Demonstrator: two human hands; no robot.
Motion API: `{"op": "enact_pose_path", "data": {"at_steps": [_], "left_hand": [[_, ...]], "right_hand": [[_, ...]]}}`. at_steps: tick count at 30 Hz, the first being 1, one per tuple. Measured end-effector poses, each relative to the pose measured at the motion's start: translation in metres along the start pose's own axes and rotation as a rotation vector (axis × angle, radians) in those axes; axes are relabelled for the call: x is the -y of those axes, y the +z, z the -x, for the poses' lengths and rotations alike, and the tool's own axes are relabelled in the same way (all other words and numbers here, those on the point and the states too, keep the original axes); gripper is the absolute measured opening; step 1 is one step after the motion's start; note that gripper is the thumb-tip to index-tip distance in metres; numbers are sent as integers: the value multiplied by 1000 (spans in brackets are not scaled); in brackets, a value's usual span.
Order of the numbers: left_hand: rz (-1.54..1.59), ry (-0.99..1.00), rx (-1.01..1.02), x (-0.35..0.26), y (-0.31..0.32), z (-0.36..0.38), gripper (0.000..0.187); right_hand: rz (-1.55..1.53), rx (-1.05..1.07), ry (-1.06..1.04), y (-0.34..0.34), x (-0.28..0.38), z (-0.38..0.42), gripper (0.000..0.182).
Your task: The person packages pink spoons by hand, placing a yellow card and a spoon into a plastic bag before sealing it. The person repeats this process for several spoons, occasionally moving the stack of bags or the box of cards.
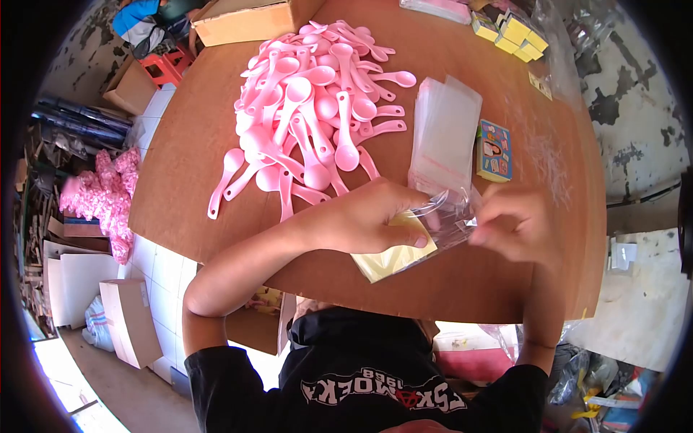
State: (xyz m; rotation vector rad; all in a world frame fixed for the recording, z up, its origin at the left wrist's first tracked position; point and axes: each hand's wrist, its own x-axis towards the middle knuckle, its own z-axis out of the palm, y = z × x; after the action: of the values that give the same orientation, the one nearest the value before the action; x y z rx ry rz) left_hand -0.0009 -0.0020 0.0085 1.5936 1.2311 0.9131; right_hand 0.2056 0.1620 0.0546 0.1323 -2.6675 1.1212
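Observation:
My left hand point(382, 220) is closed round a clear plastic bag point(456, 222) with a yellow card point(386, 263) in its lower end. The thumb presses on the card from above. At the bag's other end, my right hand point(514, 222) pinches the clear film at its edge, slightly blurred. Just beyond my hands lies a stack of flat clear bags point(446, 130). Beside that stack is a small blue-topped pack with printed pictures point(494, 150) and yellow sides. A large heap of pink plastic spoons point(310, 108) spreads over the table beyond my left forearm.
The brown table point(173, 187) has a curved-looking edge in this view. A cardboard box point(245, 22) stands at its far left, with yellow packs point(516, 36) at the far right. Someone in blue point(137, 25) is by a red stool point(166, 66). A pink bundle point(105, 191) lies left.

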Motion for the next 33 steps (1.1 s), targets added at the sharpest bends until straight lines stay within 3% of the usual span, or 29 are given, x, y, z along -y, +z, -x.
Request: {"op": "enact_pose_path", "data": {"at_steps": [1,3,5,9,12,14,17,21,24,26,28,30,31,33], "left_hand": [[-13,40,-4,0,0,1,30],[-8,137,-53,9,2,2,25],[18,119,64,3,-1,4,23],[39,126,105,1,0,4,26],[52,167,85,3,1,4,27],[42,208,58,4,1,3,27],[48,159,61,4,0,4,28],[32,197,26,9,1,4,29],[19,252,-60,18,6,1,29],[20,292,-122,15,5,1,30],[106,47,-103,-2,-2,6,29],[106,18,-126,-1,-4,6,29],[104,-26,-153,-1,-4,6,29],[129,4,-191,1,-5,5,28]], "right_hand": [[6,3,-3,-7,-6,-4,15],[-227,-378,195,-17,-19,-15,16],[-83,-440,308,-19,-40,-47,18],[347,-246,-46,0,-75,-130,18],[616,-124,-54,7,-108,-179,15],[877,101,136,9,-111,-199,13],[789,140,239,13,-112,-210,20],[985,201,170,1,-122,-217,19],[1336,122,-62,-17,-118,-206,27],[1338,50,-75,-32,-108,-188,25],[1347,-21,-83,-38,-92,-165,23],[903,-414,-92,-37,-72,-138,33],[917,-406,-93,-35,-61,-126,33],[155,-699,66,-28,-38,-102,49]]}}
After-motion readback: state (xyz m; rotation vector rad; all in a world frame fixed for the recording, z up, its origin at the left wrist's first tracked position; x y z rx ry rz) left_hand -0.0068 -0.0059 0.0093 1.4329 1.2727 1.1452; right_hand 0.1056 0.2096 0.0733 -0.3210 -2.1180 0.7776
